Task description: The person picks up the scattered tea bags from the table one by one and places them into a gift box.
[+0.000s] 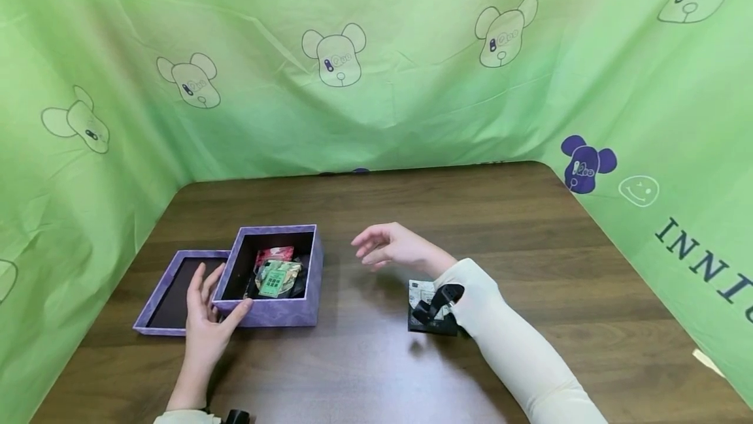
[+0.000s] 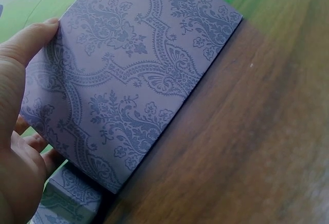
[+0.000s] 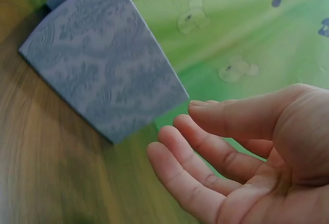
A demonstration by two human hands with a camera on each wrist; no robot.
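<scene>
A purple patterned box [image 1: 282, 313] stands on the table without its lid. Inside lie a red packet [image 1: 275, 253], a green-and-gold packet [image 1: 272, 283] and some dark items that are hard to make out. My left hand [image 1: 207, 319] holds the box at its near left corner, thumb on the front rim, other fingers along the left side. To the right of the box, my right hand [image 1: 400, 246] hovers above the table, fingers loosely bent and holding nothing. Below my right wrist lies a black-and-white packet [image 1: 420, 292], partly hidden by the wrist strap and sleeve.
The purple-edged lid [image 1: 161, 303] lies dark inside up, left of the box and partly behind my left hand. A green printed curtain [image 1: 400, 130] surrounds the brown wooden table [image 1: 353, 378] at the back and sides. Something small and pale [image 1: 708, 362] is at the right table edge.
</scene>
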